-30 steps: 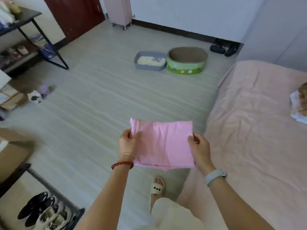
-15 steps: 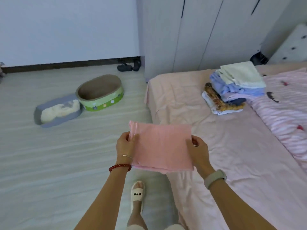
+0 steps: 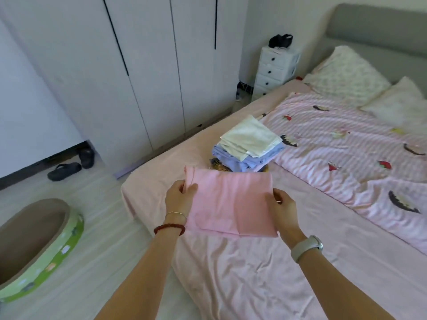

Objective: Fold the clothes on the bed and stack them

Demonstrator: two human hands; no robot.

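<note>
Both arms extended forward, forearms converging. Left hand (image 3: 179, 197) pinching, thumb on top, fingers curled under. Right hand (image 3: 283, 210) gripping likewise, thumb up. Bracelets on left wrist, band on right.

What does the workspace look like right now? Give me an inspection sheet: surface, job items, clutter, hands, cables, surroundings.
Surface: bed with a wrinkled pink sheet; striped pink duvet and pillows toward the headboard.
Job's things: folded pink garment held above the sheet; stack of folded clothes beyond it, white piece on top, blue ones beneath.
Clutter: nothing seen on the bare sheet.
Hands: left hand pinches the garment's left edge; right hand grips its right edge, fingers hidden under the cloth.
Cables: a dark tangle by the white drawer unit, possibly cords; cannot tell.
Surroundings: white wardrobe, dark slippers, green oval basket on the floor.
</note>
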